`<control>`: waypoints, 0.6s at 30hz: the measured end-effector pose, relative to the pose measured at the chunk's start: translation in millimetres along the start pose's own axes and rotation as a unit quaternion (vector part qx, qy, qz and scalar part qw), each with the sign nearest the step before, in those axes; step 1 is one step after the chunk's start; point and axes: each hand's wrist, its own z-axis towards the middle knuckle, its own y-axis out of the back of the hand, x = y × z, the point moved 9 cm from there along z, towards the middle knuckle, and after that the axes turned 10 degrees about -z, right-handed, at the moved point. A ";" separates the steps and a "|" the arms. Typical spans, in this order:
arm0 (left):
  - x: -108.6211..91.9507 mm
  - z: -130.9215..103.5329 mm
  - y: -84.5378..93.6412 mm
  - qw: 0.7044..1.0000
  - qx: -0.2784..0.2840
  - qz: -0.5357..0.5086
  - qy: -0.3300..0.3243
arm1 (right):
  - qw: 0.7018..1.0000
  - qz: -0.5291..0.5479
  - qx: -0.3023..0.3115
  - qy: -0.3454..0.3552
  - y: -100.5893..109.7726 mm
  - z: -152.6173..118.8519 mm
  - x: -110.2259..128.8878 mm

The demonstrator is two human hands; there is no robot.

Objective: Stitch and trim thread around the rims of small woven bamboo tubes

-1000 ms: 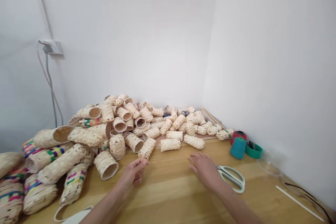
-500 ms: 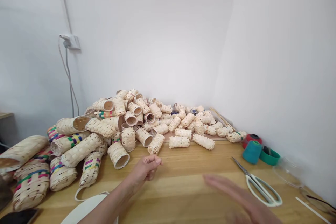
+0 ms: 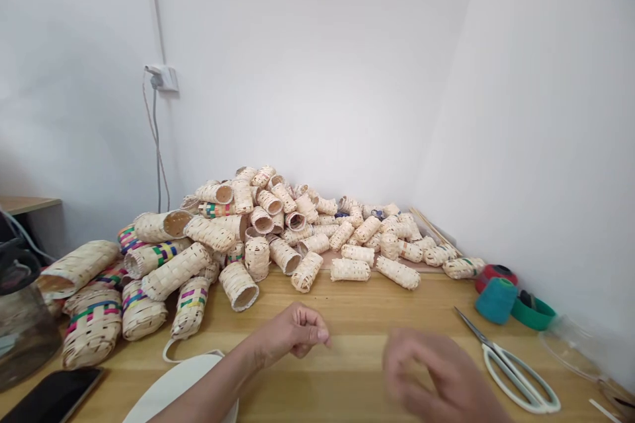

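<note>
My left hand [image 3: 297, 332] is above the wooden table, thumb and fingers pinched together. What they hold, if anything, is too small to make out. To its right, my right hand [image 3: 436, 373] is blurred by motion. Its fingers curl round toward the thumb, leaving a gap inside the curve, and anything at the fingertips is lost in the blur. Beyond the left hand lie small woven cylinder baskets, the nearest being a pale one [image 3: 306, 271] and an open-ended one [image 3: 239, 286]. White-handled scissors [image 3: 518, 370] lie right of my right hand, blades pointing away.
A large heap of woven baskets [image 3: 213, 231] rises against the wall. At right stand a teal thread cone [image 3: 496, 300], a red spool [image 3: 497, 272], a green ring-shaped holder [image 3: 536, 312] and a clear container [image 3: 570, 347]. A phone [image 3: 54, 396] and white disc [image 3: 169, 386] lie at front left.
The view has turned slightly left, so the objects appear further right. My right hand has gone from stretched out to curled. My left hand stays pinched.
</note>
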 end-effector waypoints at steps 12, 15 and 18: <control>50.2 -12.5 -27.6 0.967 0.161 0.139 0.141 | 0.980 -0.070 -0.182 0.043 -4.2 70.5 -39.5; 48.8 -13.2 -27.2 0.968 0.158 0.132 0.144 | 0.973 -0.076 -0.217 0.002 8.6 71.2 -69.1; 43.2 -15.1 -30.4 0.967 0.159 0.130 0.148 | 0.970 -0.086 -0.225 -0.040 19.9 73.7 -96.8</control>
